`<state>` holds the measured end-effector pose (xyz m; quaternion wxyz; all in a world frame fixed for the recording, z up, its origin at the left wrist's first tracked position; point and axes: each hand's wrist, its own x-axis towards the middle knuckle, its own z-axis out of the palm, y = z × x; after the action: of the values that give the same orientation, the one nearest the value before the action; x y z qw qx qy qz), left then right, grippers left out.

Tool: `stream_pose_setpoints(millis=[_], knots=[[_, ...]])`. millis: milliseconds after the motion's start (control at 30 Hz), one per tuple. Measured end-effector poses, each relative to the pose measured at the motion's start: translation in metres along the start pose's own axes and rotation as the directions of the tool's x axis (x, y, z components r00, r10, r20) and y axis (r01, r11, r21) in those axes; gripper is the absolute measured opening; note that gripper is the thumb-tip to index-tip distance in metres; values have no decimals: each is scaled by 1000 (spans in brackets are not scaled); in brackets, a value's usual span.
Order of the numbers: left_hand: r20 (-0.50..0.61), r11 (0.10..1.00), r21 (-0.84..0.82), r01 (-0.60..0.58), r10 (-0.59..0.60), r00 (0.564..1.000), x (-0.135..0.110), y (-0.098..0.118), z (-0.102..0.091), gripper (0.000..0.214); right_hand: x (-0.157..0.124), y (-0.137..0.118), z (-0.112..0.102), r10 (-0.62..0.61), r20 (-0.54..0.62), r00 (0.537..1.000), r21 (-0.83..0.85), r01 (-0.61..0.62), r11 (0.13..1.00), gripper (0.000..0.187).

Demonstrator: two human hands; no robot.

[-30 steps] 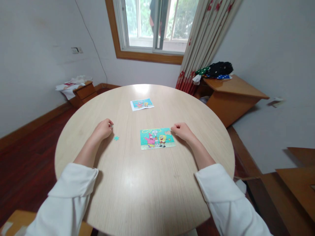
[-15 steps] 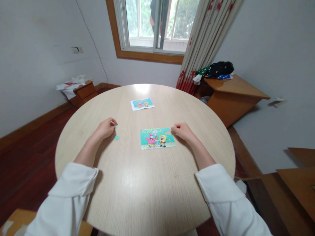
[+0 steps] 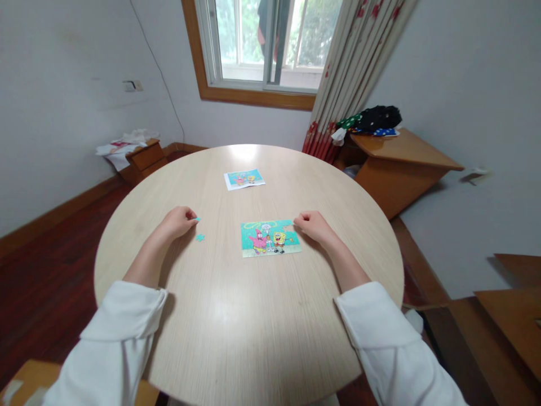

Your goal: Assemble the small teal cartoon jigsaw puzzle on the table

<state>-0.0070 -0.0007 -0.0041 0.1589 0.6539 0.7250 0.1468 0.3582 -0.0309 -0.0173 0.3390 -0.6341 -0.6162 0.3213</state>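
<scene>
The left hand (image 3: 176,221) rests on the round wooden counter (image 3: 249,316) with its fingers curled in, and it pinches a small turquoise puzzle piece (image 3: 197,219) between the fingertips; only a little corner of this piece shows past the fingers. Just beside this hand, a bit nearer to the person, a second loose turquoise piece (image 3: 200,237) lies flat on the counter and touches nothing.

The right hand (image 3: 313,225) is loosely closed, the fingers folded under, and it lies at the upper right corner of the cartoon puzzle (image 3: 270,238). I cannot tell if it holds anything inside (the fingers hide the palm). The fingertips seem to touch the edge of the puzzle there.

The puzzle itself lies flat near the middle of the counter, between the two hands but closer to the right one. It looks almost complete, with a pale gap at the upper right corner.

Farther away on the counter, toward the window, a printed picture sheet (image 3: 244,179) with the same cartoon lies alone, well apart from both hands. Both arms wear white sleeves (image 3: 114,344).
</scene>
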Motion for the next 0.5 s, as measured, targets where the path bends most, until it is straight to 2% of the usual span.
stream_pose_setpoints(millis=[167, 367, 433, 500], knots=[[-11, 1000, -19, -7, 7, 1000, 0, 0, 1, 8, -1, 0, 0, 8, -2, 1000, 1, -8, 1000, 19], [-47, 992, -119, -28, 22, 999, 0, -3, 2, 9, 0, 1, 0, 7, -4, 1000, 0, -7, 1000, 19], [-44, 978, -207, -4, -5, 999, -1, -1, 0, 11, 0, 1, 0, 12, -1, 1000, -5, -12, 1000, 20], [-32, 931, -364, 29, -44, 999, -4, 4, -3, 13, 0, 1, 0, 11, -1, 1000, -5, -11, 1000, 20]])
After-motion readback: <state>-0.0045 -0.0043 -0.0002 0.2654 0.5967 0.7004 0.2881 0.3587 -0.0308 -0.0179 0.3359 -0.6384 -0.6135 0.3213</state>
